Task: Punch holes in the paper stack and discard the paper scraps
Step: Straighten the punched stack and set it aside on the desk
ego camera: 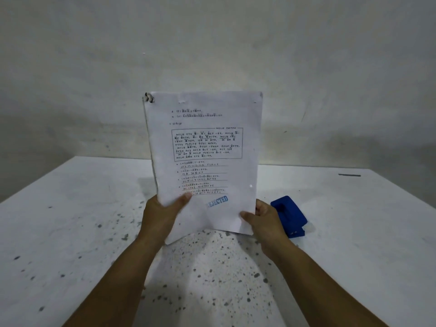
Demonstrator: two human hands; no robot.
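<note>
My left hand (162, 214) and right hand (264, 218) each gripped a bottom corner of the paper stack (205, 156), holding it upright at the centre of the frame above the speckled table (70, 232). The blue hole punch (289, 215) sat on the table just right of my right hand.

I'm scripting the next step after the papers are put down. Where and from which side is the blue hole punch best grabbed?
Probably by the raised lever on top of the blue hole punch, coming from above. It sits flat on the table, just behind the right hand, so the right hand is nearest once it frees the paper stack. Its near end is hidden.
</note>
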